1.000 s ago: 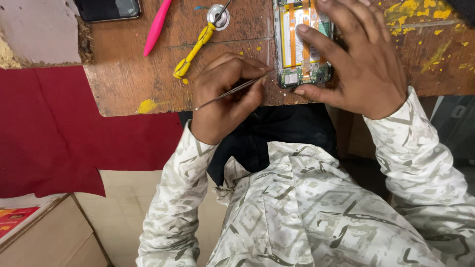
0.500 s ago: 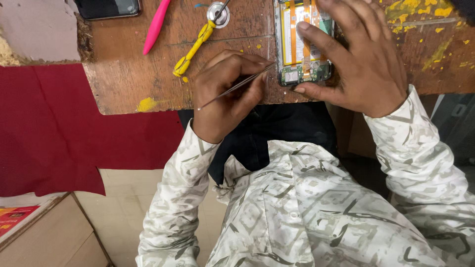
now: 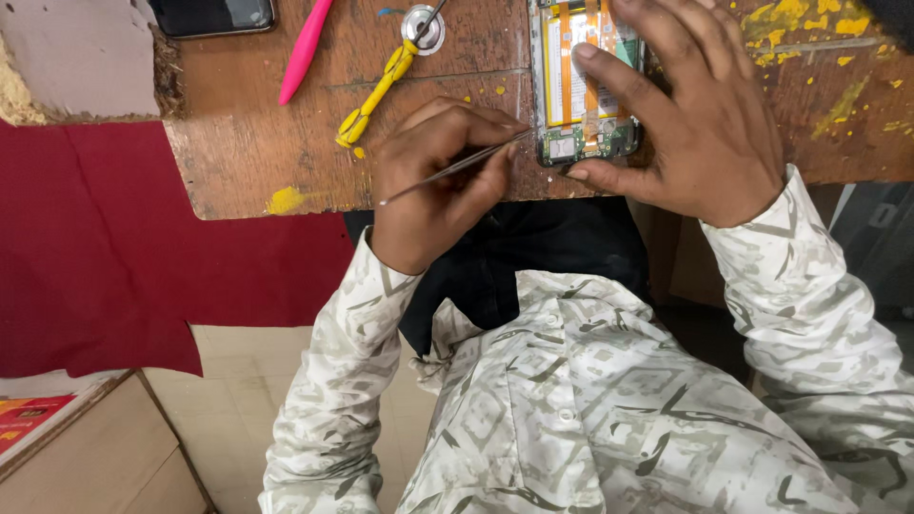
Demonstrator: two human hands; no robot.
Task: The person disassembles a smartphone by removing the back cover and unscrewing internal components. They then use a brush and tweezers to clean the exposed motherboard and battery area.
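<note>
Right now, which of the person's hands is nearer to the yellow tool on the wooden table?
Left. The left hand, pinching a thin metal tool, sits just beside the yellow tool; the right hand is farther off, gripping the opened phone.

Single head view — steeply down, close over the wooden table (image 3: 286, 152)

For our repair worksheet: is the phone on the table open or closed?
Open: the phone has no back, showing orange ribbons and a green circuit board.
</note>
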